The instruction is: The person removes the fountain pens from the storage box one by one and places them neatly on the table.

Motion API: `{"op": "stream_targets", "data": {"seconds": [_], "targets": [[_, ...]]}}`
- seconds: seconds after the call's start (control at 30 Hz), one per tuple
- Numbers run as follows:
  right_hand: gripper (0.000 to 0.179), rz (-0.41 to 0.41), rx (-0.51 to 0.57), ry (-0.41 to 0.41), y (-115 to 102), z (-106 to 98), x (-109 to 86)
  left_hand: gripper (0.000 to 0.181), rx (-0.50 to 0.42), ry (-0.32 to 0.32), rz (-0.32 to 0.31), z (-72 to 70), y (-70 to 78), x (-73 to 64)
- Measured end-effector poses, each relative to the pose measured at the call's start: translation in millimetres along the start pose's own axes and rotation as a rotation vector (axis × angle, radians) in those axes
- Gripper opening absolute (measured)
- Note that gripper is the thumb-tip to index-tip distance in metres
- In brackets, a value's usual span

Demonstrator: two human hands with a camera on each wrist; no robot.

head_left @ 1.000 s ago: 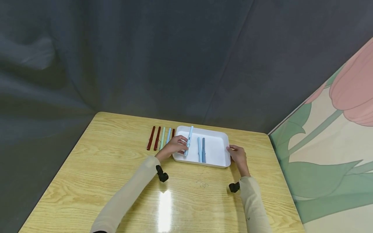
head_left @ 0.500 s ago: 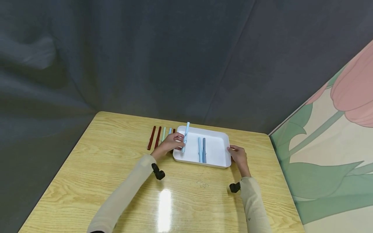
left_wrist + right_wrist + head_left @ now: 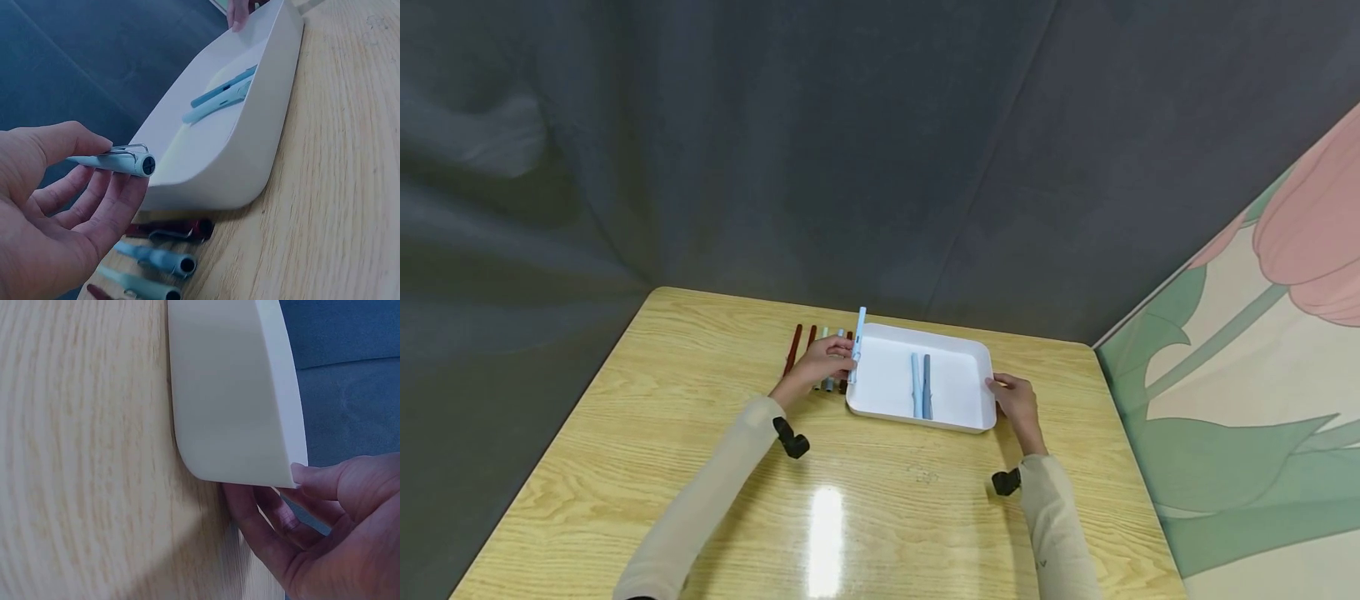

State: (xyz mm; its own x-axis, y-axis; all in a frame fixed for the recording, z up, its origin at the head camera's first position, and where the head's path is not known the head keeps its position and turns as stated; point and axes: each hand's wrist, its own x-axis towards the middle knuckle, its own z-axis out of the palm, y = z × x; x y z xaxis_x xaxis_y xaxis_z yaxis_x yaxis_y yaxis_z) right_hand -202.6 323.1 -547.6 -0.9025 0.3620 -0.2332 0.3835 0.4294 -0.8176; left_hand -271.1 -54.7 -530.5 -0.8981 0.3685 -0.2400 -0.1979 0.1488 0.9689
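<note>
My left hand (image 3: 815, 367) pinches a light blue pen (image 3: 859, 337) between thumb and fingers, over the left edge of a white tray (image 3: 958, 379). In the left wrist view the held pen (image 3: 128, 163) shows its wire clip on top and its cap end facing the camera. Inside the tray lie two pens side by side, a light blue pen (image 3: 917, 392) and a grey-blue pen (image 3: 927, 387). My right hand (image 3: 1017, 404) grips the tray's right end. The right wrist view shows the thumb (image 3: 309, 477) on the rim and the fingers against the outer wall.
Left of the tray, partly behind my left hand, several pens lie in a row: dark red pens (image 3: 792, 350), a light green pen (image 3: 144, 283) and a blue pen (image 3: 159, 257). A dark curtain (image 3: 850, 167) hangs behind the wooden table (image 3: 910, 517); a flower-patterned panel (image 3: 1240, 383) stands at right.
My left hand has carried the light blue pen leftward, from over the tray's inside to its left edge. The right hand stays at the tray's right end, and the tray has barely moved.
</note>
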Motion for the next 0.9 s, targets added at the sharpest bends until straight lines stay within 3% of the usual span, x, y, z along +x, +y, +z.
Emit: {"op": "stream_targets", "data": {"seconds": [0.67, 0.9], "targets": [[0.04, -0.008, -0.015, 0.028, 1, -3, 9.6, 0.047, 0.049, 0.155, 0.018, -54.1, -2.5, -16.7], [0.042, 0.02, -0.017, 0.021, 2, -2, 12.9, 0.048, 0.065, 0.224, -0.012, -68.0, -5.8, -24.5]]}}
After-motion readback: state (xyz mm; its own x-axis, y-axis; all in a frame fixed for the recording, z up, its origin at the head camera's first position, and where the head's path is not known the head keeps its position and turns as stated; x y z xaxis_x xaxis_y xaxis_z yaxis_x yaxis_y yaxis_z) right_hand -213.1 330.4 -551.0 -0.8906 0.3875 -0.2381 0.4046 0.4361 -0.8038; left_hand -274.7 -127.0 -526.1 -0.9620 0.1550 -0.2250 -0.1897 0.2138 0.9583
